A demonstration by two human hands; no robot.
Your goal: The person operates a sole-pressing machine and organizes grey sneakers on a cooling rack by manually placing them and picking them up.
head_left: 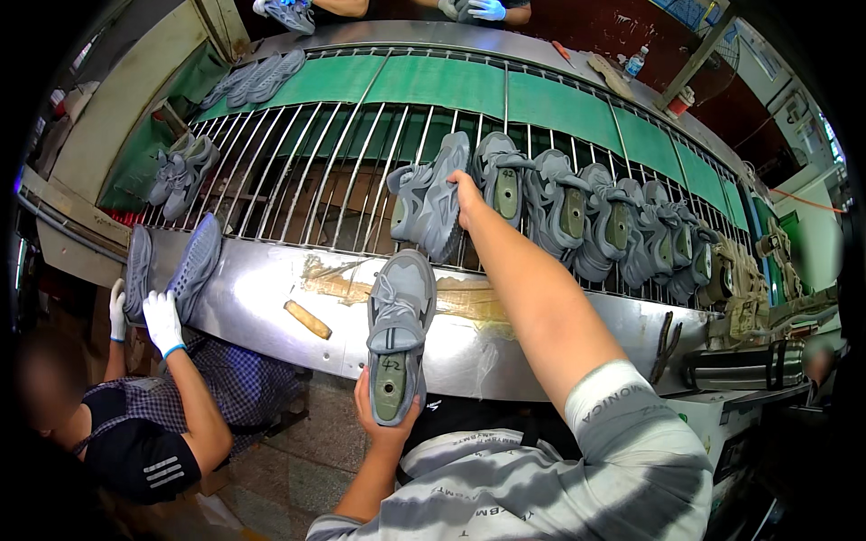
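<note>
A grey shoe [397,302], toe pointed toward the metal rack [312,185], is held by the left hand [388,436] just short of the rack's near edge, a green mould [390,385] seated in its opening. The heel is cupped by that hand's fingers, closed around it from both sides. A second grey shoe [444,203], tipped with its sole turned to the right, is gripped along the sole by the right hand [466,200] over the rack's near part; the fingers are closed on its edge, though some are hidden. Whether it is borne by the rack's bars or lifted just clear cannot be told.

For steady handling, it is judged, both shoes are best controlled by heel and sole, with laces and soft uppers left unpinched, and the tipped one should be kept free of its neighbour. A row of grey shoes [555,203] is ranged along the rack's right half, packed so closely that a knock could be passed down the line. Along the rack's near side, a tan piece [308,319] is carried by a steel tabletop [253,279]. Beside the rack's near left corner, blue-grey soles [196,266] are handled by a co-worker's gloved hands [164,323].
</note>
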